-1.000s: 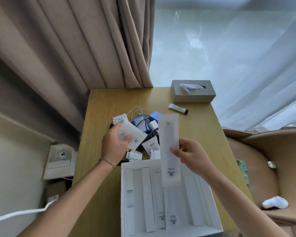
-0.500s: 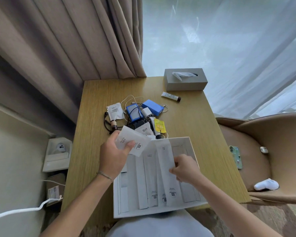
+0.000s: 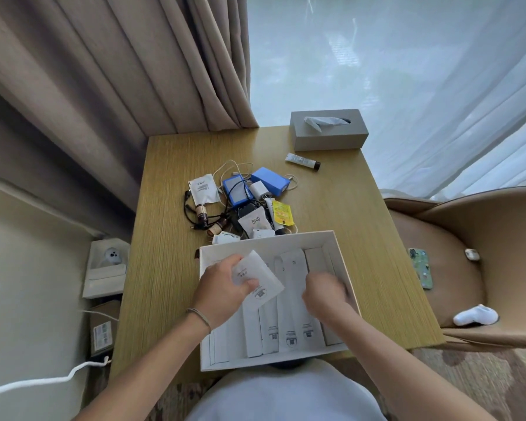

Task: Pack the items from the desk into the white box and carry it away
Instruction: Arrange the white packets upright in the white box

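Note:
The white box [image 3: 340,262] sits open at the desk's near edge, with several long white packets [image 3: 292,311] lying side by side in it. My left hand [image 3: 222,293] is over the box's left half, shut on a white sachet [image 3: 257,279]. My right hand [image 3: 325,294] is blurred inside the box's right half, fingers curled over the packets; I cannot tell whether it grips one. Beyond the box lies a pile: another white sachet [image 3: 203,189], blue boxes [image 3: 269,184], a white charger [image 3: 259,189], a yellow sachet [image 3: 283,213], black cables [image 3: 192,214] and small bottles.
A grey tissue box [image 3: 328,130] stands at the wooden desk's [image 3: 164,268] far right, a small tube [image 3: 302,161] near it. A tan chair [image 3: 468,253] at right holds a phone [image 3: 421,267], earbud case and white sock. Curtains hang behind.
The long white packet in my right hand went down into the box among the others. My left hand carried its sachet from over the pile to above the box. The view tilted down.

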`<state>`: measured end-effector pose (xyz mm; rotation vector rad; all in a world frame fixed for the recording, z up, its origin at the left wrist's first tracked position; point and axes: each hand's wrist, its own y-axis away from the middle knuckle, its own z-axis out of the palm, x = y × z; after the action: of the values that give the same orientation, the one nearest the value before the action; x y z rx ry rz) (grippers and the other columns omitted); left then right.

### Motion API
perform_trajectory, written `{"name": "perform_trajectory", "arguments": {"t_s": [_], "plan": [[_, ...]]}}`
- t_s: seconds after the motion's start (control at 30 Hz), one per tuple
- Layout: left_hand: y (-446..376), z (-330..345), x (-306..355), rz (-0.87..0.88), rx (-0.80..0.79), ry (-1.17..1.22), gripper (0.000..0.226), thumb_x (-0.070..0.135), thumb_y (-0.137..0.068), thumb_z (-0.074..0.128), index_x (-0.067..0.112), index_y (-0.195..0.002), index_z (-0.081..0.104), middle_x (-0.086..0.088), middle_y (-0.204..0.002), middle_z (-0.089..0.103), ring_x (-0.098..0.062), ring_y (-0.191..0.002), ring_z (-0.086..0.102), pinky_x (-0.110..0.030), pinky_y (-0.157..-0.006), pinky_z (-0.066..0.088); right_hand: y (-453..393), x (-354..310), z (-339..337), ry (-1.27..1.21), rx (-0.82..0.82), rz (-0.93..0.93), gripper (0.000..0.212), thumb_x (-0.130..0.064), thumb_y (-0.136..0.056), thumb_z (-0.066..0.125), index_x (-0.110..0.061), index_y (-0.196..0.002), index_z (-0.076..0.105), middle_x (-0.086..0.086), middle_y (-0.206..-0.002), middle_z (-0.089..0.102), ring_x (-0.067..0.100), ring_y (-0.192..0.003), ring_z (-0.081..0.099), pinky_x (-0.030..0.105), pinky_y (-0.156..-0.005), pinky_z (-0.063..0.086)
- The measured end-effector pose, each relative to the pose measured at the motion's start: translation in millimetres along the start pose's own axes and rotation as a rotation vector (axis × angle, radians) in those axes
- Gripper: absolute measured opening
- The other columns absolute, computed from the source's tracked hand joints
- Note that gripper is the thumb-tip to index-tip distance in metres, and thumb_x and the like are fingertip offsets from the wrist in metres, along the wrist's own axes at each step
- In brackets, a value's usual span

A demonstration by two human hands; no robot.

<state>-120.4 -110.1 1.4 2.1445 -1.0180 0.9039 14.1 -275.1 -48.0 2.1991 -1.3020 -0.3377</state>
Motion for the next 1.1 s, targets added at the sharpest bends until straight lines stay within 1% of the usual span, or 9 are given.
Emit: {"name": "perform_trajectory", "arguments": {"t_s": [0.07,0.17,0.37,0.53,0.63,0.73,0.83,0.97,1.1], "plan": [[0,4,-2,-0.008,-0.05,-0.046,0.025,0.025,-0.08,0.077,0.027,-0.103,0.067,0.009,-0.086,0.071,-0.009,-0.082,0.067,-0.032,-0.071,0.057,-2,-1,1,0.085,-0.005,-0.019,0.019,-0.003,-0.087,0.06,-0.015,-0.1,0.067,0.003,-0.097,0.07,0.023,-0.088,0.07,0.028,-0.059,0.044],[0,11,-5,-0.015,-0.105,-0.073,0.036,0.025,-0.079,0.075,0.032,-0.113,0.066,0.012,-0.089,0.071,-0.007,-0.084,0.066,-0.029,-0.073,0.057,-3,-4,0,0.186,-0.016,-0.042,0.023,0.0,-0.085,0.061,-0.016,-0.098,0.071,0.001,-0.097,0.071,0.022,-0.09,0.071,0.028,-0.06,0.044],[-9,38,-11,-0.041,-0.304,-0.187,0.034,0.025,-0.085,0.068,0.029,-0.118,0.064,0.006,-0.101,0.072,-0.013,-0.09,0.067,-0.035,-0.08,0.059,-1,-1,-1,0.261,0.007,-0.113,0.023,0.0,-0.087,0.059,-0.016,-0.1,0.069,0.001,-0.097,0.071,0.024,-0.09,0.071,0.03,-0.061,0.045],[-16,62,-14,-0.05,-0.439,-0.321,0.019,0.022,-0.087,0.066,0.03,-0.103,0.061,0.003,-0.098,0.07,-0.016,-0.088,0.066,-0.03,-0.071,0.057,8,5,-13,0.055,0.096,-0.154,0.012,-0.013,-0.093,0.053,-0.013,-0.081,0.055,0.003,-0.072,0.056,0.026,-0.069,0.059,0.029,-0.058,0.042],[-15,73,-18,-0.044,-0.514,-0.355,0.018,0.022,-0.085,0.066,0.034,-0.095,0.058,0.008,-0.087,0.065,-0.013,-0.081,0.064,-0.023,-0.061,0.05,14,9,-18,-0.07,0.155,-0.174,0.017,-0.016,-0.093,0.05,-0.01,-0.078,0.056,0.006,-0.074,0.062,0.028,-0.067,0.06,0.031,-0.059,0.049],[-14,81,-22,-0.006,-0.571,-0.422,0.016,0.023,-0.085,0.065,0.034,-0.093,0.057,0.009,-0.083,0.064,-0.014,-0.079,0.063,-0.026,-0.061,0.05,18,13,-21,-0.162,0.212,-0.213,0.021,-0.019,-0.092,0.05,-0.009,-0.078,0.063,0.007,-0.074,0.067,0.028,-0.066,0.065,0.036,-0.064,0.059],[-14,83,-28,0.082,-0.551,-0.539,0.014,0.026,-0.086,0.061,0.033,-0.096,0.053,0.007,-0.085,0.062,-0.018,-0.08,0.059,-0.025,-0.054,0.037,20,15,-23,-0.228,0.263,-0.235,0.022,-0.02,-0.091,0.051,-0.01,-0.082,0.069,0.005,-0.075,0.07,0.026,-0.066,0.066,0.039,-0.063,0.06],[-16,79,-31,0.184,-0.452,-0.592,0.042,0.031,-0.088,0.064,0.032,-0.128,0.051,0.004,-0.112,0.06,-0.018,-0.102,0.056,-0.03,-0.077,0.047,18,12,-36,-0.318,0.314,-0.257,0.02,-0.023,-0.089,0.054,-0.015,-0.08,0.069,0.001,-0.073,0.07,0.024,-0.066,0.065,0.032,-0.058,0.055],[-19,63,-22,0.264,-0.357,-0.611,0.044,0.039,-0.093,0.059,0.031,-0.136,0.05,0.003,-0.125,0.06,-0.02,-0.115,0.055,-0.034,-0.091,0.047,11,7,-61,-0.414,0.372,-0.266,0.017,-0.031,-0.087,0.059,-0.021,-0.075,0.065,-0.006,-0.067,0.065,0.02,-0.065,0.061,0.026,-0.05,0.039]]}}
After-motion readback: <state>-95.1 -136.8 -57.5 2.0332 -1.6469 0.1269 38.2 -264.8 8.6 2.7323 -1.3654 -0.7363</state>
